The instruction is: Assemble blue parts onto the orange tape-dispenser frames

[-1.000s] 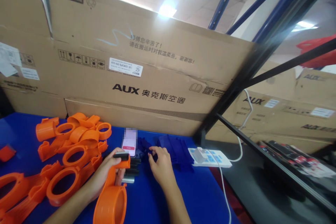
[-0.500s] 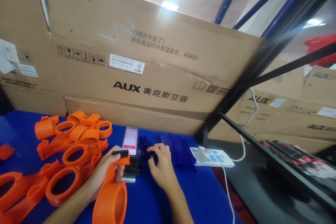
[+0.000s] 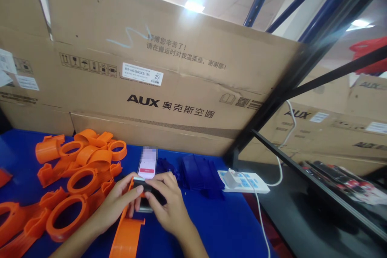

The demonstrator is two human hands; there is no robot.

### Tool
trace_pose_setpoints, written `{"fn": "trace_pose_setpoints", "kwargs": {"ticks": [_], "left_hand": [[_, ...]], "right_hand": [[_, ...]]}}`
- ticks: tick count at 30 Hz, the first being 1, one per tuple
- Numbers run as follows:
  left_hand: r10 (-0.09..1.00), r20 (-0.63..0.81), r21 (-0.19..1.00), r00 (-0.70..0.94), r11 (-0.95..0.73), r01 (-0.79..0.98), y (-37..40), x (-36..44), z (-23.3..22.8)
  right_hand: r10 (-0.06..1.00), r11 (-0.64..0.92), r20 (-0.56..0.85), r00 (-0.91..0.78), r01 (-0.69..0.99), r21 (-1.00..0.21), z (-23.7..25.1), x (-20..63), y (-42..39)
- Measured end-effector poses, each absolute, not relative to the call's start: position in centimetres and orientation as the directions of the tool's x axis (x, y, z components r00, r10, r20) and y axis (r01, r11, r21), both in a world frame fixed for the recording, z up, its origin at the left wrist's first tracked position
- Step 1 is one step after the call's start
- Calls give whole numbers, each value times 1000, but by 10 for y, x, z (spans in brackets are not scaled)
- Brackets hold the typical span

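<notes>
My left hand (image 3: 125,194) is closed around an orange plastic tape dispenser (image 3: 128,236), its ring hanging down toward me. A black piece (image 3: 142,187) with a pale edge sits at the dispenser's upper end, under my left thumb. My right hand (image 3: 169,199) reaches in from the other side, thumb and fingers bent against that same end. Whether a small part is also between the right fingers is hidden. Dark and silvery strips (image 3: 146,209) lie on the table just beneath both hands. Behind them a phone (image 3: 147,165) with a lit screen lies on the table.
A heap of orange tape dispensers (image 3: 90,157) covers the left of the blue table (image 3: 217,229). Dark blue flat pieces (image 3: 199,173) lie right of the phone. A white power strip (image 3: 243,181) with a cable sits at the right edge. A large cardboard box (image 3: 169,88) stands behind.
My right hand has moved left from beside the dark blue pieces to the dispenser's upper end. The dispenser has turned in my left hand, and the view has shifted slightly.
</notes>
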State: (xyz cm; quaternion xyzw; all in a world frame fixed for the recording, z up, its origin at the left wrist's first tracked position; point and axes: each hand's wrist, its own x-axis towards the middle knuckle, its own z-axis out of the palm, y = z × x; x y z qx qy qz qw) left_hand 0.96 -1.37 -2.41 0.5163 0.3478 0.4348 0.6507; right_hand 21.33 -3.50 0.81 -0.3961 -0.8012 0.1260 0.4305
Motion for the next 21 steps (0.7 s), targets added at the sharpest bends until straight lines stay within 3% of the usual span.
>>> {"fn": "trace_pose_setpoints", "kwargs": {"ticks": [3, 6, 9, 12, 21], "left_hand": [[955, -20, 912, 298, 140, -386, -8, -2, -16], [971, -15, 752, 237, 167, -637, -7, -17, -4], [976, 55, 614, 212, 134, -777, -10, -25, 5], [973, 103, 572, 207, 112, -813, -12, -28, 7], [962, 114, 581, 247, 137, -802, -8, -28, 0]], "right_hand": [[761, 603, 632, -145, 517, -607, 13, 226, -32], [787, 532, 615, -38, 547, -647, 17, 237, -29], [825, 537, 522, -217, 589, -604, 17, 240, -28], [811, 580, 434, -392, 627, -520, 12, 237, -28], [802, 591, 404, -441, 684, -427, -2, 229, -24]]}}
